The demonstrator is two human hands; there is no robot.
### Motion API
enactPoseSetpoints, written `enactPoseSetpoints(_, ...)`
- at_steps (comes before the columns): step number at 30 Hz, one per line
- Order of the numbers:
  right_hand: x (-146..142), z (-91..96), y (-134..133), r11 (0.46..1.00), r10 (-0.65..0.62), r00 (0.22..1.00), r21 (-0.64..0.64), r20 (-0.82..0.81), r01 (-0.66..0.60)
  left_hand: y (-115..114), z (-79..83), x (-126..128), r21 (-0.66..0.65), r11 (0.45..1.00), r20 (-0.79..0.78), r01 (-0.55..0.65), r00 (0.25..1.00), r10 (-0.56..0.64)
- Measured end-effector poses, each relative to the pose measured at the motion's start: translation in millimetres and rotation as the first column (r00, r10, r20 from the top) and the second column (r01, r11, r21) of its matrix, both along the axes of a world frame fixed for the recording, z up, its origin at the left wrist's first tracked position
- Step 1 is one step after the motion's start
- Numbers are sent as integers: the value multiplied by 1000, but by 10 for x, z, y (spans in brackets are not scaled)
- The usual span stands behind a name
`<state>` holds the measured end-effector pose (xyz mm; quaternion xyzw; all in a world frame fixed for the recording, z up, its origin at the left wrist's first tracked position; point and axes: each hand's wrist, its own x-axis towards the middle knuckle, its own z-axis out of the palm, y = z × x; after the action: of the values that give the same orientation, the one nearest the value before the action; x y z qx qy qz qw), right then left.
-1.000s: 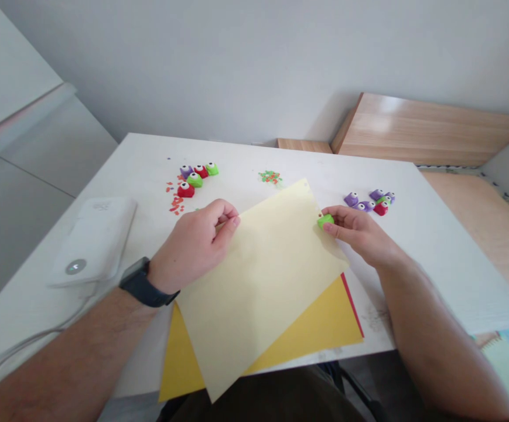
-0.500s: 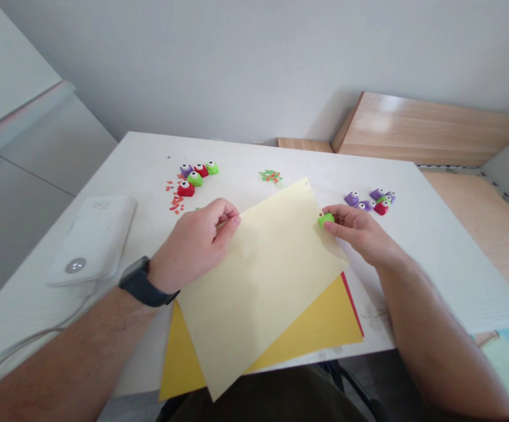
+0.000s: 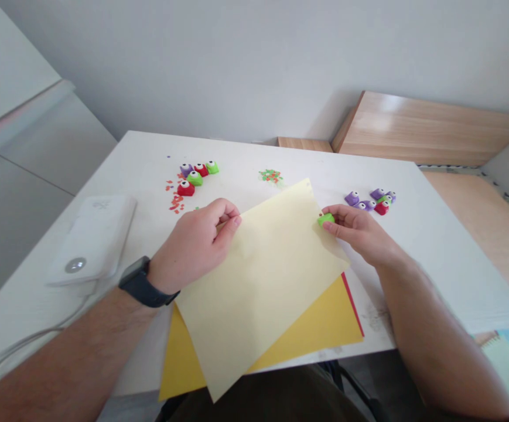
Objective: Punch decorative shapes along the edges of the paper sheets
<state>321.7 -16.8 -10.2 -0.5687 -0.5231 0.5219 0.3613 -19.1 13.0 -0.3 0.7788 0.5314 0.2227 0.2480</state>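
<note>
A pale yellow sheet of paper lies tilted in front of me, with a small mark near its far corner. My left hand pinches the sheet's upper left edge between thumb and fingers; a dark watch is on that wrist. At the right edge of the sheet, my right hand grips a small green craft punch, thumb in front and fingers behind. A tiny dark red bit shows on top of this punch. Whether the paper sits inside its slot I cannot tell. Beneath lies a darker yellow sheet, with a red sheet's edge peeking out.
Several purple, red and green punches stand at the back left and right of the white table. Paper confetti lies at the back middle, more by the left punches. A white box-shaped device with a cable sits left.
The pale sheet's far corner has shifted very slightly to the right. Both hands keep their grip and place.
</note>
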Motion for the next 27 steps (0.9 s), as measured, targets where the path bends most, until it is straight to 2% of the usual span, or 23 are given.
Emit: enactPoseSetpoints(27,9,-128,34,998,-27,992,64,126,19,-9,14,5,7,1000,-1,5,1000,-5)
